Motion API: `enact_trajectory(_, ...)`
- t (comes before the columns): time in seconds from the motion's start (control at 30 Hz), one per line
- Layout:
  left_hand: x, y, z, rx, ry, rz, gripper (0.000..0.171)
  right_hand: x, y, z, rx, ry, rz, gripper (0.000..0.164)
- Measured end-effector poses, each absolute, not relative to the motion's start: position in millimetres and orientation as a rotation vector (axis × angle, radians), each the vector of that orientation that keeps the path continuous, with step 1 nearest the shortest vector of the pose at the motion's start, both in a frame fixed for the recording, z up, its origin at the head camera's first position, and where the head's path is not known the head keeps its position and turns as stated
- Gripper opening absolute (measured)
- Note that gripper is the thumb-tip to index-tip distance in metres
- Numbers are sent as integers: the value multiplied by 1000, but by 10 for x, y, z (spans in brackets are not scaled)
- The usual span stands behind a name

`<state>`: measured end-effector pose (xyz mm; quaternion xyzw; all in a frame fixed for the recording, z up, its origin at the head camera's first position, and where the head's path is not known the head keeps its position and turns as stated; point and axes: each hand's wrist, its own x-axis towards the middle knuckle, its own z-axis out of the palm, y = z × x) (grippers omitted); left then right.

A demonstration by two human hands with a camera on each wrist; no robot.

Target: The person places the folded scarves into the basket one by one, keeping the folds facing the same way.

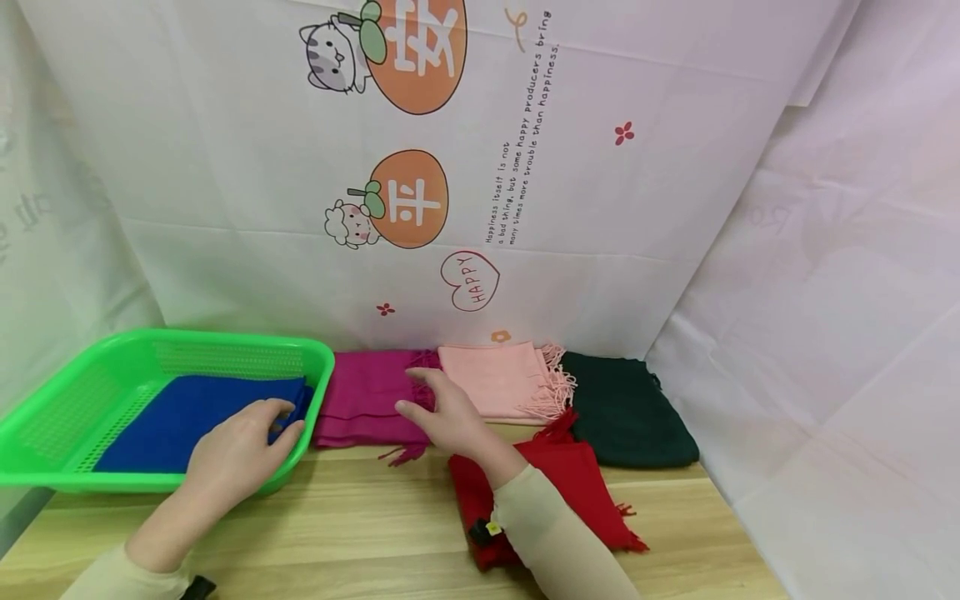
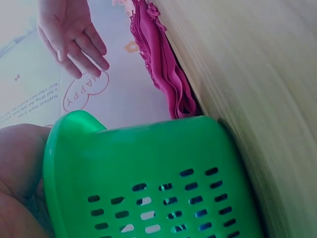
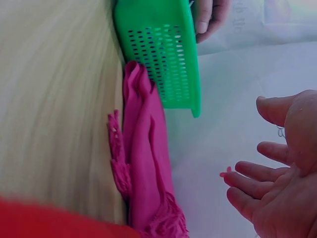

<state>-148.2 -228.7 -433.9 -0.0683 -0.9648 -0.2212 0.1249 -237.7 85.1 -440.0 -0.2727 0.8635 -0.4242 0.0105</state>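
Observation:
My left hand is over the right end of a green plastic basket, its fingers loosely bent and the thumb apart from them. Just beneath its fingertips lies the right edge of a folded blue cloth inside the basket. The right hand, fingers spread and holding nothing, hovers above a folded magenta fringed scarf. Seen from the right wrist, that scarf lies against the basket's perforated end wall. Below my right forearm is a red fringed scarf, partly hidden by the sleeve.
A folded pink scarf with fringe sits right of the magenta one, and a dark green folded cloth lies beyond it. All rest on a wood-grain table. A printed white sheet rises behind, with white sheeting at both sides.

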Motion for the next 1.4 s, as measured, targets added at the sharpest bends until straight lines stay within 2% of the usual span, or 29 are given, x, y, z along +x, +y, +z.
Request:
enact_trajectory(0.7, -1498, -2018, -4301, -296, -2752, -580, 42, -2440, 1375, -4409, -769, 2785, -1328, 62)
enact_trajectory(1.13, -1535, -1800, -4286, -366, -2635, -585, 29, -2383, 1683, -4471, -683, 2807, -1228, 62)
enact_trajectory(1.4, -1565, -1683, -4329, -441, -2573, -585, 25, -2326, 1870, -4485, -579, 2785, -1211, 73)
